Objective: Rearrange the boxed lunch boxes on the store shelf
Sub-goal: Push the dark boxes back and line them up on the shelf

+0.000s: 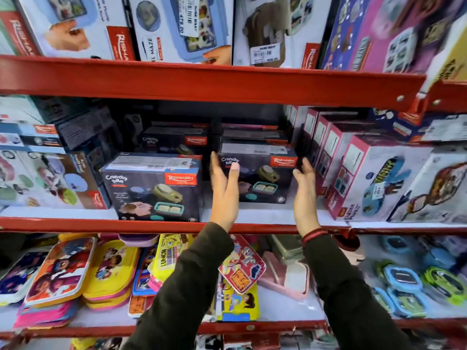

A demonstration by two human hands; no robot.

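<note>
On the middle shelf (161,224), between my two hands, sits the dark "Crunchy bite" box (260,176) I'm going for. It's the right-hand one of the two front boxes, set a bit further back than its twin (154,190), which stands right at the shelf lip on the left.

So the geometry is pretty simple: the box lies straight ahead of both palms, long axis running left to right across the shelf, printed face toward me. My left hand (225,193) is up at the box's left end, fingers straight and spread flat, fingertips overlapping the "Crunchy bite" lettering from my view. Can't say for sure it's touching, might just be in front of it. My right hand (304,195) is at the right end, palm turned inward, fingers loosely curled, squeezed into the gap between the box and the row of pink boxes (338,157) standing on edge beside it. Both hands are wide apart and holding nothing.

Neither hand is really nearer, they bracket the box about evenly, so I reckon it's a two-handed clamp on the short ends and then a straight pull toward me. Right side looks tight, I'd watch those pink boxes don't get dragged along. More of the same dark boxes (174,141) are stacked behind.
</note>
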